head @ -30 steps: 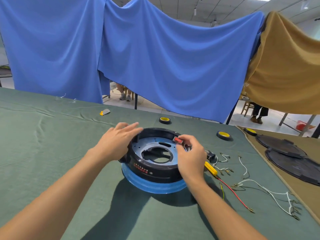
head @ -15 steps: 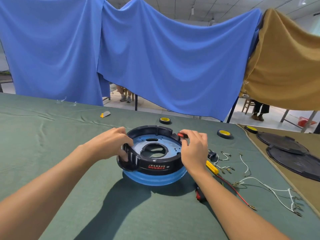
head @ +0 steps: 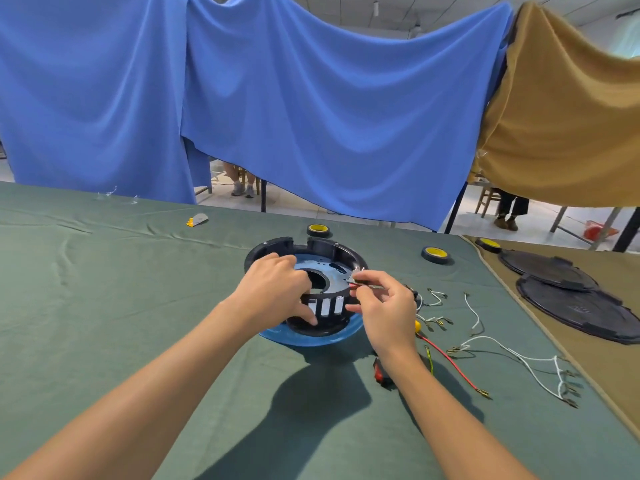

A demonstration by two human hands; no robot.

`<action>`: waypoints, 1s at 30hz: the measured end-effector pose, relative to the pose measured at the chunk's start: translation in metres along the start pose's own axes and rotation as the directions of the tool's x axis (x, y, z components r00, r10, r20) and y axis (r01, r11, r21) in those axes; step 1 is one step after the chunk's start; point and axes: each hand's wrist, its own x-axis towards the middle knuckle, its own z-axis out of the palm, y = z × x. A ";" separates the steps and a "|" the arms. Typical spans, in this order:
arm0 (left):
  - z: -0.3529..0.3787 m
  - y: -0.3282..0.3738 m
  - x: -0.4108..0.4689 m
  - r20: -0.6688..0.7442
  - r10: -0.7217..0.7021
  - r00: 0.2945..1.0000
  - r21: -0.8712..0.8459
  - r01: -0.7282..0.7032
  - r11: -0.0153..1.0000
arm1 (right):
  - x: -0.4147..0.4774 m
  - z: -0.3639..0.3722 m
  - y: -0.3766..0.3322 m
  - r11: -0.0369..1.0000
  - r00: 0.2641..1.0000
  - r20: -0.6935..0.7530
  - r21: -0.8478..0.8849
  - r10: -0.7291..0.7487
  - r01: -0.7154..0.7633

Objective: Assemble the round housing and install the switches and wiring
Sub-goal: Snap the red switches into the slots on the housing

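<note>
A round black housing [head: 325, 249] with a blue base flange [head: 304, 339] sits on the green table cloth in the middle. Its near wall shows several rectangular slots [head: 327, 306]. My left hand [head: 273, 294] grips the housing's near left wall, thumb on the outside below the slots. Over the near right rim, my right hand [head: 384, 310] pinches a small red switch [head: 356, 282] between its fingertips. A second red switch [head: 379, 370] lies on the cloth beside my right forearm. Red [head: 450, 362], white [head: 512, 351] and yellow-green [head: 430, 358] wires with terminals lie to the right.
Two black tape rolls with yellow cores [head: 434, 253] [head: 318, 230] stand behind the housing, a third [head: 488, 244] at the brown cloth's edge. Two black round covers [head: 581, 306] lie on the brown cloth at right. A small grey and yellow piece [head: 196, 220] lies far left.
The housing has been turned, so the slotted wall now faces me. My left hand shifted from the left rim to the near wall. My right hand with the switch came down to the near right rim.
</note>
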 end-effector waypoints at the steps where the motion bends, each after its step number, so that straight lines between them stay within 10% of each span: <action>1: 0.001 0.006 0.002 -0.012 -0.005 1.000 0.009 0.005 1.000 | -0.001 -0.002 0.001 1.000 1.000 -0.001 -0.003 0.001 -0.001; 13: 0.053 0.049 0.003 -0.525 -0.182 0.831 -0.165 0.110 0.980 | 0.012 -0.019 0.018 0.956 0.990 0.013 -0.257 -0.141 0.140; 30: 0.064 0.047 0.010 -0.604 -0.229 0.764 -0.250 0.091 0.964 | 0.014 -0.019 0.033 0.757 0.939 0.159 -0.558 -0.305 0.341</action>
